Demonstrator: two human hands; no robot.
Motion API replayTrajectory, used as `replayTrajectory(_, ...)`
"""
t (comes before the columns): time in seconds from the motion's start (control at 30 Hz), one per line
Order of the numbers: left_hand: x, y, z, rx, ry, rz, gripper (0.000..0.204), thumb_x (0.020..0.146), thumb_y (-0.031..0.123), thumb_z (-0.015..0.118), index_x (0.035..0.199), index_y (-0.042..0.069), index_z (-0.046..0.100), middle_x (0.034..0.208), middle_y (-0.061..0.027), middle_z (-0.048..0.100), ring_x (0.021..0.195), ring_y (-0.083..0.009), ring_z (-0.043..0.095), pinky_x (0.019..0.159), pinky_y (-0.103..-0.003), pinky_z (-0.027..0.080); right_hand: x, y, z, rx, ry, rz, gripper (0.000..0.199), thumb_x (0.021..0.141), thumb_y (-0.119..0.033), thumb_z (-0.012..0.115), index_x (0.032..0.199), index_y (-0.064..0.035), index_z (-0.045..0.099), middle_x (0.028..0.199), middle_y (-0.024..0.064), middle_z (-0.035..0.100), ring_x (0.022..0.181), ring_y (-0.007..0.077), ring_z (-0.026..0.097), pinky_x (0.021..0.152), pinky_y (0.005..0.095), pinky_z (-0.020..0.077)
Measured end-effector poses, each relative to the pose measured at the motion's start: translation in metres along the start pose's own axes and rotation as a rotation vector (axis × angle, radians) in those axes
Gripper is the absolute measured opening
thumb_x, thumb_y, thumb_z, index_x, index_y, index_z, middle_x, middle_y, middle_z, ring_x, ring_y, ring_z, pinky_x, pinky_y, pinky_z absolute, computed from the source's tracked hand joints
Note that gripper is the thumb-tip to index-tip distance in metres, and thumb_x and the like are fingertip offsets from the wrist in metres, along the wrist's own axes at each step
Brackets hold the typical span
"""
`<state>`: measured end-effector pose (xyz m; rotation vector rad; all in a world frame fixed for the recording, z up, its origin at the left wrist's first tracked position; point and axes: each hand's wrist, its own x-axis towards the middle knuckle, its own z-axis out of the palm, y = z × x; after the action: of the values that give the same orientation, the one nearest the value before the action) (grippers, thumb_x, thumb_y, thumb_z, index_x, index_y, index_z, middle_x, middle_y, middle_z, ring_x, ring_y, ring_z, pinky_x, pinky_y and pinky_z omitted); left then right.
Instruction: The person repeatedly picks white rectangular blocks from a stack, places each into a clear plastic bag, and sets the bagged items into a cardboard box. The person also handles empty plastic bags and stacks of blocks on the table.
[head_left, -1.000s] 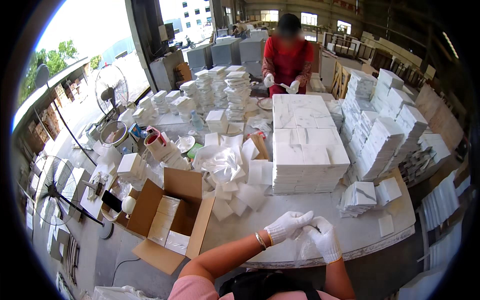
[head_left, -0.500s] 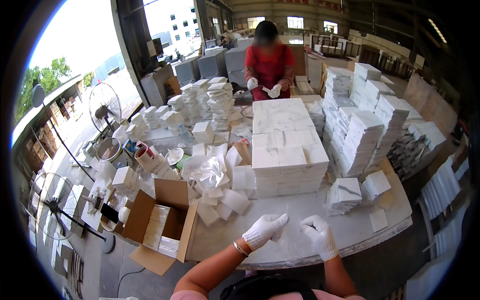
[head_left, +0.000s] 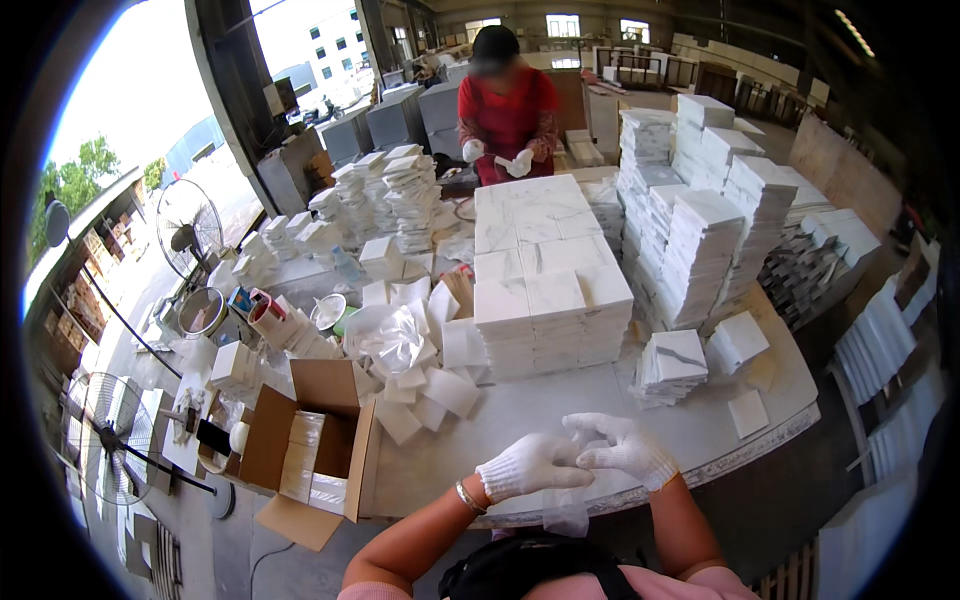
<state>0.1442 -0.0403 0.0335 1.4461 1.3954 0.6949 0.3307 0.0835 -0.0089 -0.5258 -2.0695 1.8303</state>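
Two gloved hands are brought together over the near edge of a worktable crowded with stacked white tiles.

A large pale table [head_left: 560, 420] is seen from above, with a tall block of white tiles [head_left: 545, 275] at its middle and more stacks to the right. An open cardboard box [head_left: 305, 445] stands at the left near corner, beside a heap of loose white wrapping sheets [head_left: 400, 350]. Across the table a person in a red top [head_left: 510, 110] is at work. The left hand [head_left: 530, 465] is curled shut, the right hand [head_left: 625, 450] pinches at its fingers, and a thin clear plastic piece [head_left: 568, 512] hangs below them, just off the table edge. Whether the plastic is gripped cannot be told. A firm pinch at one edge would likely serve best for so flimsy a film.
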Motion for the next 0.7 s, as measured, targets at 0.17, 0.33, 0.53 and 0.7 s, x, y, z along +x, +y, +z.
replayTrajectory(0.17,-0.010,-0.006,0.003,-0.061,0.082,-0.067,0.025,0.089,0.026,0.075,0.099,0.003,0.072,0.085,-0.0038,0.069,0.079,-0.0070,0.061,0.073,-0.026,0.050,-0.005,0.009,0.006,0.236,0.073,0.165,0.030,0.089,-0.031,0.077,0.095,-0.0023,0.071,0.084,-0.0017,0.066,0.079,0.0069,0.058,0.072,0.0242,0.0476)
replayTrajectory(0.33,-0.026,-0.011,0.006,-0.381,0.145,-0.200,0.022,0.091,0.020,0.072,0.100,-0.001,0.070,0.092,-0.0023,0.069,0.083,-0.0086,0.062,0.077,-0.026,0.051,-0.010,0.010,0.009,0.225,0.162,0.141,0.033,0.092,-0.035,0.074,0.083,-0.0033,0.067,0.071,-0.0058,0.058,0.068,0.0050,0.052,0.063,0.0238,0.0407)
replayTrajectory(0.53,-0.039,-0.045,0.012,-0.299,0.187,-0.124,0.026,0.094,0.020,0.070,0.105,-0.003,0.069,0.096,-0.0040,0.070,0.087,-0.0082,0.061,0.080,-0.026,0.051,-0.013,-0.006,0.023,0.141,0.177,0.087,0.010,0.095,-0.013,0.068,0.093,-0.0027,0.068,0.086,-0.0013,0.066,0.080,0.0059,0.058,0.074,0.0226,0.0484)
replayTrajectory(0.7,-0.039,-0.048,0.017,-0.322,0.392,-0.075,0.035,0.098,0.032,0.063,0.102,-0.002,0.067,0.093,-0.0057,0.070,0.088,-0.0105,0.062,0.078,-0.028,0.051,-0.018,-0.007,0.022,0.075,0.178,0.097,0.008,0.095,-0.010,0.067,0.094,-0.0028,0.068,0.086,-0.0011,0.065,0.080,0.0066,0.058,0.075,0.0230,0.0483)
